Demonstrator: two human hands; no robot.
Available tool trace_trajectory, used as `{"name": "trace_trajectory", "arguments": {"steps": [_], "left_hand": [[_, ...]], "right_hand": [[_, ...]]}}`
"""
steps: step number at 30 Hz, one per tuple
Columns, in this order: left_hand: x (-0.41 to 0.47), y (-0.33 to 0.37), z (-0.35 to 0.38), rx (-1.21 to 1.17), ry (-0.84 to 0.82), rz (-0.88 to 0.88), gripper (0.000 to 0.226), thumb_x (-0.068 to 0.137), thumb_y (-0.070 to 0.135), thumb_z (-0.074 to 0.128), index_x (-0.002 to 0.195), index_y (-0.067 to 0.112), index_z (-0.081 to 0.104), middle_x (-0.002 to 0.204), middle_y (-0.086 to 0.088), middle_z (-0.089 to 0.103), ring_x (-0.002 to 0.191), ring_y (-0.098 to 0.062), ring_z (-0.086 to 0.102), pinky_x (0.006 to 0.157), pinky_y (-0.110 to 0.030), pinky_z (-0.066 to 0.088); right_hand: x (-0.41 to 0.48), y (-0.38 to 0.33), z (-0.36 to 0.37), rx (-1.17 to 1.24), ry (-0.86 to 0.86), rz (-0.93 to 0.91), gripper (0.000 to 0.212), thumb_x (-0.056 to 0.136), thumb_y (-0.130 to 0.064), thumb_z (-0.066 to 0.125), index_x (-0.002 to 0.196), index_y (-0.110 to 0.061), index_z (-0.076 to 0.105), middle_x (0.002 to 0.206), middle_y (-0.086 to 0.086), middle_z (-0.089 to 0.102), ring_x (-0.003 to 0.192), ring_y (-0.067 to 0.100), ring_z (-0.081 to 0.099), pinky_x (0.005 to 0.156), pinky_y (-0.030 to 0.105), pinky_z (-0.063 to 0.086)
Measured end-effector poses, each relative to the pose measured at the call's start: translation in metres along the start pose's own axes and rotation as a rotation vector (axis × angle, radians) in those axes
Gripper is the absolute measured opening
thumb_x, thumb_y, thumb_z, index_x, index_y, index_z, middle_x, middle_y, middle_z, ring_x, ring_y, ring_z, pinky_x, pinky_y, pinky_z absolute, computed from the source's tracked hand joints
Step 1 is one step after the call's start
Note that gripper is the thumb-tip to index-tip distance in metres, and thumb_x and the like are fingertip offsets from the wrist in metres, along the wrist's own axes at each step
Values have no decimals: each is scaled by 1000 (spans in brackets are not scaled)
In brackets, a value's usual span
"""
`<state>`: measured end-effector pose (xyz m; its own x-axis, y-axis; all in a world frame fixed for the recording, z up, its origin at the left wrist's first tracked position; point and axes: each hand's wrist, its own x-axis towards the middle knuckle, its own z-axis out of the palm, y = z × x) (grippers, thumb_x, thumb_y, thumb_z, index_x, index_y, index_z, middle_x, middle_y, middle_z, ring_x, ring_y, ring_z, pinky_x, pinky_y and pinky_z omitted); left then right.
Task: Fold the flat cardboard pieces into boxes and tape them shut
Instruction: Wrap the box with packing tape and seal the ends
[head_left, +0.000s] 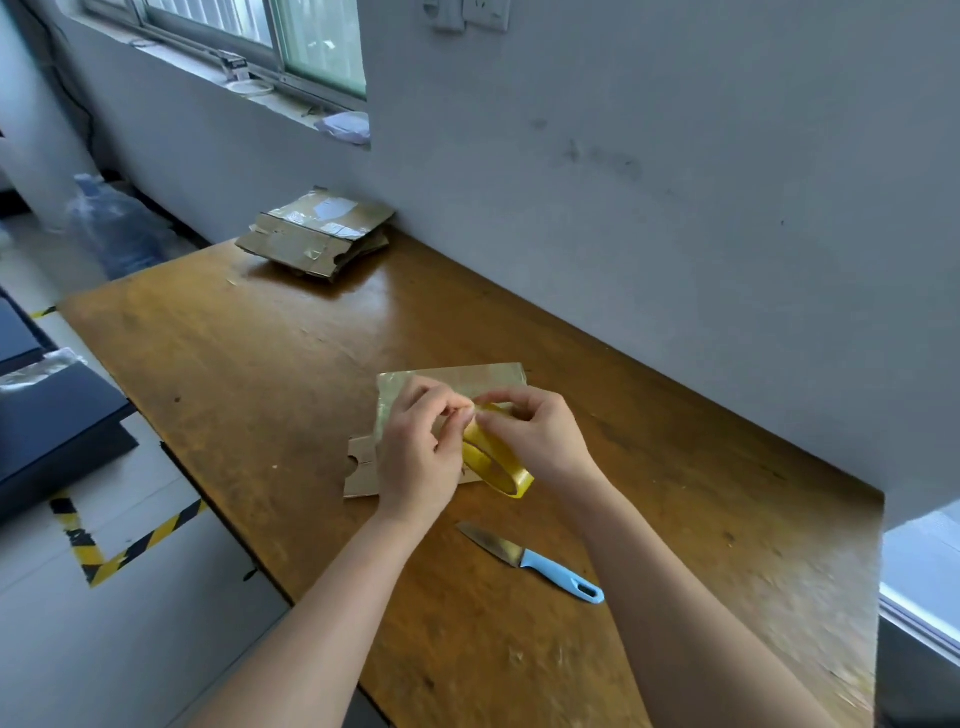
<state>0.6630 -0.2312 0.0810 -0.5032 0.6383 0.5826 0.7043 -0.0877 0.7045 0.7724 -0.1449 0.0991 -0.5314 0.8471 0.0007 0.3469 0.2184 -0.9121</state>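
Head: left hand (415, 452), right hand (537, 436) pinch tape roll (511, 483), half-hiding flat cardboard (467, 376).

Worn, glossy wooden table (249, 374); matt cardboard (363, 467) (partly under shiny tape); knife (535, 561) with metal blade, plastic handle.

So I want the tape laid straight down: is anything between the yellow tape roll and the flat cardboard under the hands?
Nothing visible does. The left hand and right hand hold the yellow roll of tape over the flat brown cardboard piece; the blue-handled knife lies nearer the person, clear of it.
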Motion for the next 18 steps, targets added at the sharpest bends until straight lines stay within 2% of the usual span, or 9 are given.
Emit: {"name": "trace_trajectory", "arguments": {"steps": [3, 6, 8, 10, 12, 15, 18], "left_hand": [[-1, -12, 8, 43, -105, -30, 26, 88, 9, 66, 114, 7, 69, 97, -4, 55, 88, -18, 55, 67, -32, 55], [-14, -24, 23, 295, -273, -11, 57, 86, 4, 64, 140, 14, 48, 105, -9, 56, 96, -25, 53, 76, -42, 54], [-20, -34, 30, 471, -337, -82, 68, 89, 12, 61, 150, 20, 31, 124, -8, 52, 113, -27, 46, 92, -43, 47], [-20, -45, 32, 616, -452, -166, 62, 94, 24, 52, 150, 30, 24, 146, -5, 38, 131, -27, 30, 104, -45, 35], [-17, -55, 32, 679, -544, -195, 50, 99, 36, 41, 147, 34, 29, 155, -1, 26, 140, -25, 18, 108, -47, 27], [-7, -67, 25, 652, -511, -249, 45, 99, 48, 33, 138, 31, 45, 154, 0, 32, 141, -24, 22, 107, -49, 30], [7, -80, 14, 572, -441, -393, 56, 92, 60, 34, 129, 21, 49, 153, -5, 33, 143, -27, 21, 110, -59, 26]], "right_hand": [[4, 10, -5, -33, 177, 42, 12, 91, -26, 64, 96, -29, 74, 89, -21, 64, 80, -1, 59, 68, 17, 50], [14, 14, -6, -195, 207, 111, 15, 91, -30, 62, 100, -28, 74, 95, -15, 63, 77, 3, 57, 60, 17, 46], [24, 15, -10, -252, 176, 168, 11, 89, -28, 63, 91, -30, 74, 97, -12, 66, 77, 7, 59, 54, 19, 41], [33, 19, -16, -280, 105, 243, 12, 87, -24, 63, 79, -30, 70, 91, -10, 67, 74, 10, 59, 55, 22, 42], [40, 26, -21, -244, -10, 329, 9, 85, -18, 66, 78, -22, 71, 88, -3, 68, 78, 13, 58, 64, 25, 46], [41, 33, -19, -140, -156, 382, 6, 83, -12, 69, 85, -9, 74, 94, 7, 72, 80, 13, 58, 71, 25, 47], [35, 36, -9, -150, -334, 327, 8, 84, -14, 68, 88, -10, 74, 89, -1, 71, 82, 13, 60, 77, 25, 47]]}}
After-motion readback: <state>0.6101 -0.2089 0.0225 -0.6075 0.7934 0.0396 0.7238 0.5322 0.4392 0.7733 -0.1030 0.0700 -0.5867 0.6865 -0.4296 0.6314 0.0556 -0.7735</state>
